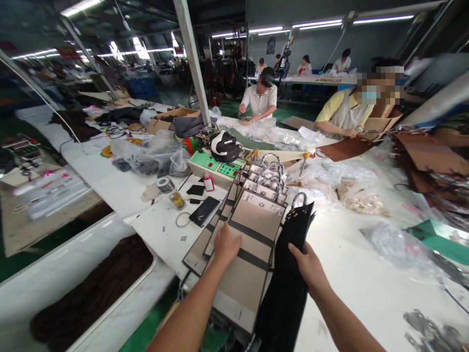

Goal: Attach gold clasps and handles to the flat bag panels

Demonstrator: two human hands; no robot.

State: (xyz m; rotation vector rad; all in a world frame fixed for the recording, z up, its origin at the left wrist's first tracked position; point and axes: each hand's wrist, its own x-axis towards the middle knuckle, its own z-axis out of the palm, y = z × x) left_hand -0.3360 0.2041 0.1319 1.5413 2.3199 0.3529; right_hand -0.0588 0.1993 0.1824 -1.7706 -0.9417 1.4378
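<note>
Nearest me, a stack of beige panels (253, 246) lies on the table (344, 269), part of it jutting past the near edge. My left hand (225, 244) rests on top, thumb apart from the fingers, gripping nothing. Just right of the stack, I have my right hand (309, 266) closed on the right border of a black panel (284, 288), thumb on its face; it runs down out of view. Farther in, toward the left edge, I see a round tin (164, 184) and, behind the stack, a green control box (200, 159). At the far edge, a person in yellow sleeves (331, 113) handles a brown panel (346, 148)
</note>
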